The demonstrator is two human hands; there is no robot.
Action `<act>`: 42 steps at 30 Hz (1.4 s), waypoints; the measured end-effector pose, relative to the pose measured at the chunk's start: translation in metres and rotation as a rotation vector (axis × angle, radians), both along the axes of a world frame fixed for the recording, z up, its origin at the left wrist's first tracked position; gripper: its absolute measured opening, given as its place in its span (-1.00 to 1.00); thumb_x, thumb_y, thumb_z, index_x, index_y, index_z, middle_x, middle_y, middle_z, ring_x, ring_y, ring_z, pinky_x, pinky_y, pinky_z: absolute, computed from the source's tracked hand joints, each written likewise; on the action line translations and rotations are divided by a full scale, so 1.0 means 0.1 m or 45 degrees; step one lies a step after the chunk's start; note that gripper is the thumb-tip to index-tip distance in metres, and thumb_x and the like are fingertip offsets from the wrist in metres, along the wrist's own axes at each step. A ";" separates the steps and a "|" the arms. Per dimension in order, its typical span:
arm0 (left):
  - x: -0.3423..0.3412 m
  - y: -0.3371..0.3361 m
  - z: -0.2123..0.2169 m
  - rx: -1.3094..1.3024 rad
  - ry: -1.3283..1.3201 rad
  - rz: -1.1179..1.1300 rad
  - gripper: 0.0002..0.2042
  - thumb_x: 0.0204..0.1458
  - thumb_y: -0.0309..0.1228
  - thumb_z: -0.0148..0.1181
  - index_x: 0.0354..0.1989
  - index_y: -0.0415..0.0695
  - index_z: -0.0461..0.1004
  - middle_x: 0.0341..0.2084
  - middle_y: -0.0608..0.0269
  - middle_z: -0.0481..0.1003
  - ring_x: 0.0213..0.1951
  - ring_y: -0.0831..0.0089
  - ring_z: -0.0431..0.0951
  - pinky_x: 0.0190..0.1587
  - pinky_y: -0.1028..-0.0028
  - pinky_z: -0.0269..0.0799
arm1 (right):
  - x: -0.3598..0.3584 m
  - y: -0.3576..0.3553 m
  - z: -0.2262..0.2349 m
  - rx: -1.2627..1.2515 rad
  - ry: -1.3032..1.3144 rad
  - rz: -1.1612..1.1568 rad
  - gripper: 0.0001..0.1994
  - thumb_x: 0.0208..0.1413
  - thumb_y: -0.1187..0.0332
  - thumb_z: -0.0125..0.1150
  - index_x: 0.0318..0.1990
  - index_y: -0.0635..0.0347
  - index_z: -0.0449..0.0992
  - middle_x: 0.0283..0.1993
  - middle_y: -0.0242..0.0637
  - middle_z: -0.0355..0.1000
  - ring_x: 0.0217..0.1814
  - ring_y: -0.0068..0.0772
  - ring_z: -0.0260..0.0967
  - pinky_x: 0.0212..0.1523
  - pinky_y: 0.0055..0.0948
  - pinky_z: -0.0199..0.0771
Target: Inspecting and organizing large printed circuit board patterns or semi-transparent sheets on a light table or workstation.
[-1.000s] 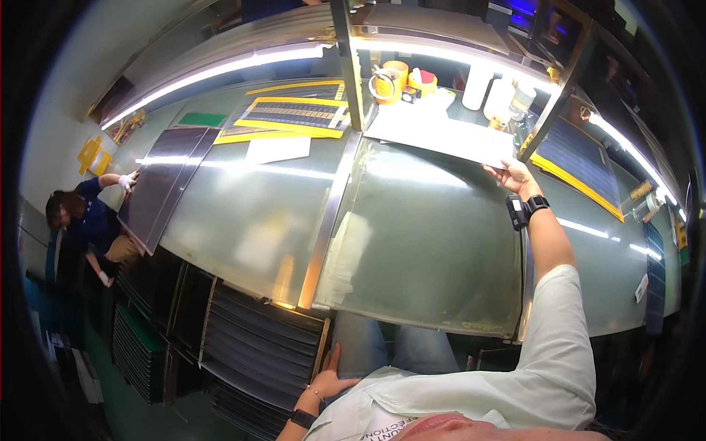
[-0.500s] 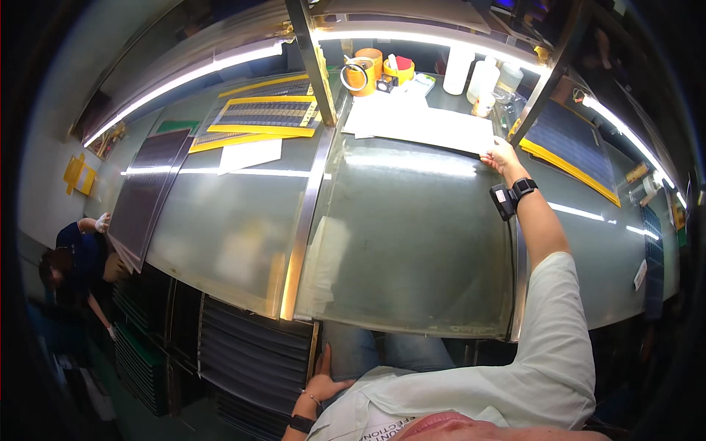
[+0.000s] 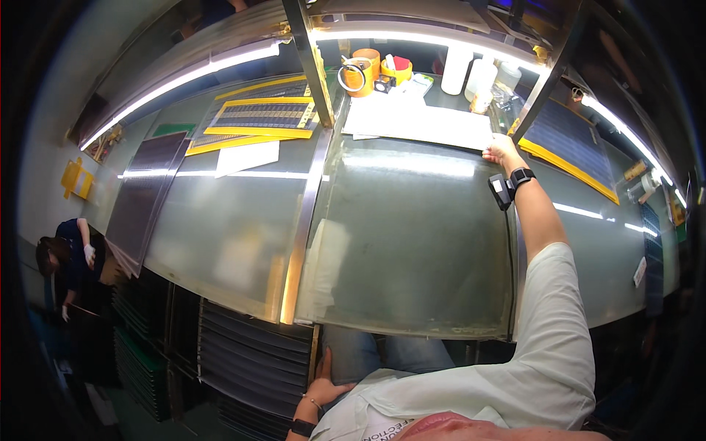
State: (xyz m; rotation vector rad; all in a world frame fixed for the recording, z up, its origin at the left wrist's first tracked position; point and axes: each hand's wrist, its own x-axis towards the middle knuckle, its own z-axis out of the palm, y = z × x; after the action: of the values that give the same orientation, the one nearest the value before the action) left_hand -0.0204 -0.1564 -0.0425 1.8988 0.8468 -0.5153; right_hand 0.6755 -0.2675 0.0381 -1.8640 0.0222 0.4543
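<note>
My right hand [image 3: 502, 150] reaches to the back of the bench, its fingers closed at the front right corner of a long white board [image 3: 441, 128]. The board lies along the back of the glossy grey-green worktop [image 3: 412, 235], with loose white sheets [image 3: 375, 110] at its left part. A black band with a small box sits on my right wrist. Below the front edge, my left hand [image 3: 324, 384] rests beside my thigh, next to a rack of dark panels [image 3: 254, 342]. Its fingers are stretched out and the thumb is apart; nothing shows in it.
Orange tape rolls [image 3: 362, 77] and white bottles [image 3: 457, 71] stand behind the board. Metal posts [image 3: 309, 62] rise at both sides. Yellow-edged patterned sheets [image 3: 257, 117] lie on the left bench, others [image 3: 570, 173] on the right. A co-worker [image 3: 70, 257] bends beside dark panels [image 3: 143, 198].
The co-worker's gloved hand has come away from the dark panels on the left bench, and the body bends beside the racks. My hands have stayed almost in place.
</note>
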 end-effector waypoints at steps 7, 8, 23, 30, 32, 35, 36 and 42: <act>0.03 0.01 0.00 0.000 -0.065 -0.016 0.23 -0.37 -0.08 0.44 0.32 0.18 -0.54 0.26 -0.28 -0.15 0.28 -0.09 -0.06 0.26 0.31 0.02 | 0.12 -0.10 0.03 -0.349 -0.118 -0.033 -0.88 -0.01 0.52 0.00 -0.31 0.30 0.44 -0.46 -0.10 0.40 -0.57 -0.32 0.41 -0.63 -0.36 0.49; 0.04 0.02 0.04 -0.010 -0.054 -0.002 0.23 -0.37 -0.09 0.44 0.33 0.17 -0.53 0.26 -0.27 -0.15 0.29 -0.09 -0.07 0.27 0.32 0.01 | 0.10 -0.11 0.08 -0.712 -0.357 0.084 -0.85 -0.02 0.47 0.03 -0.29 0.29 0.45 -0.42 -0.09 0.42 -0.53 -0.32 0.43 -0.59 -0.36 0.49; -0.16 0.06 -0.33 -0.075 -0.102 0.065 0.26 -0.43 -0.10 0.47 0.33 0.16 -0.49 0.26 -0.18 -0.13 0.27 -0.04 -0.03 0.24 0.26 0.07 | 0.41 0.43 0.79 -1.081 -1.256 0.093 -0.29 -0.10 -0.13 0.13 0.17 0.10 0.24 0.02 0.09 0.26 0.03 0.11 0.27 0.06 -0.15 0.27; 0.06 0.06 -0.45 -0.044 -0.186 0.020 0.31 -0.48 -0.05 0.49 0.32 0.10 -0.53 0.16 -0.25 0.06 0.18 -0.09 0.14 0.16 0.21 0.19 | 0.80 0.51 0.63 -1.157 -0.805 -0.009 -0.17 -0.23 -0.16 0.23 0.15 0.21 0.19 0.09 0.06 0.29 0.15 0.04 0.25 0.09 -0.11 0.26; 0.12 0.05 -0.41 -0.122 -0.042 0.195 0.17 -0.34 0.01 0.40 0.33 0.04 -0.41 0.18 -0.14 0.08 0.21 0.03 0.12 0.16 0.30 0.14 | 0.68 0.63 0.56 -1.015 -0.729 -0.099 -0.29 -0.22 -0.04 0.27 0.06 0.19 0.23 -0.01 0.03 0.39 0.05 -0.03 0.36 0.04 -0.16 0.34; 0.06 0.07 -0.47 -0.035 -0.036 0.147 0.16 -0.33 0.00 0.40 0.33 0.00 -0.40 0.16 -0.15 0.12 0.18 0.01 0.17 0.13 0.30 0.17 | 0.78 0.66 0.50 -1.004 -0.743 -0.140 -0.38 -0.18 0.09 0.23 0.03 0.22 0.23 -0.05 0.03 0.41 0.04 -0.04 0.37 0.04 -0.20 0.35; 0.02 0.07 -0.50 0.135 -0.168 -0.062 0.30 -0.47 -0.07 0.49 0.31 0.02 -0.52 0.10 -0.26 0.14 0.12 -0.12 0.23 0.10 0.20 0.24 | 0.84 0.63 0.52 -1.012 -0.741 -0.144 -0.38 -0.18 0.09 0.23 0.03 0.22 0.23 -0.05 0.03 0.41 0.04 -0.04 0.37 0.04 -0.20 0.35; 0.20 0.11 -0.20 -0.038 -0.256 0.167 -0.05 -0.25 -0.13 0.34 0.30 -0.01 -0.15 0.05 -0.09 0.30 0.08 0.02 0.33 0.08 0.27 0.28 | 0.95 0.59 0.87 -0.927 -0.700 -0.275 -0.47 -0.11 0.30 0.14 0.05 0.30 0.19 -0.05 0.13 0.38 0.02 0.03 0.38 0.04 -0.22 0.35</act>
State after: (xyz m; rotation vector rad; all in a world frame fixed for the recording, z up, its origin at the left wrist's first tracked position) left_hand -0.0002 -0.1451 -0.0624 1.8184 0.8192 -0.2508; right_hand 0.7708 -0.2086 0.1253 -2.6103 0.0197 -0.2737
